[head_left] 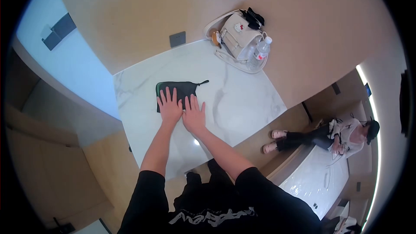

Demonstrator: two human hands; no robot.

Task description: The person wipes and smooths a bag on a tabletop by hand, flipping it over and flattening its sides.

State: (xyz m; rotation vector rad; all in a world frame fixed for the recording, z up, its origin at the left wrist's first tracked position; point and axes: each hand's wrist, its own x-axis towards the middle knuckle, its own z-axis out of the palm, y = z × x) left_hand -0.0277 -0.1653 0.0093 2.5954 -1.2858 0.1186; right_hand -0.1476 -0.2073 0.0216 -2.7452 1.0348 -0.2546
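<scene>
A flat black pouch (185,87) with a green edge on its left side and a small strap at its upper right lies on the white marble-patterned table (234,104). My left hand (170,107) rests flat on the pouch with its fingers spread. Beside it, my right hand (194,115) is also flat and open, its fingertips over the pouch's lower right part and its palm near the tabletop. The two thumbs nearly meet. Part of the pouch is hidden under both hands.
Against the wall at the table's far corner stands a cream backpack (236,34) with a clear water bottle (261,53) beside it. A wall socket (177,39) sits above the table's back edge. To the right, a person (342,134) sits near a second white surface (318,175).
</scene>
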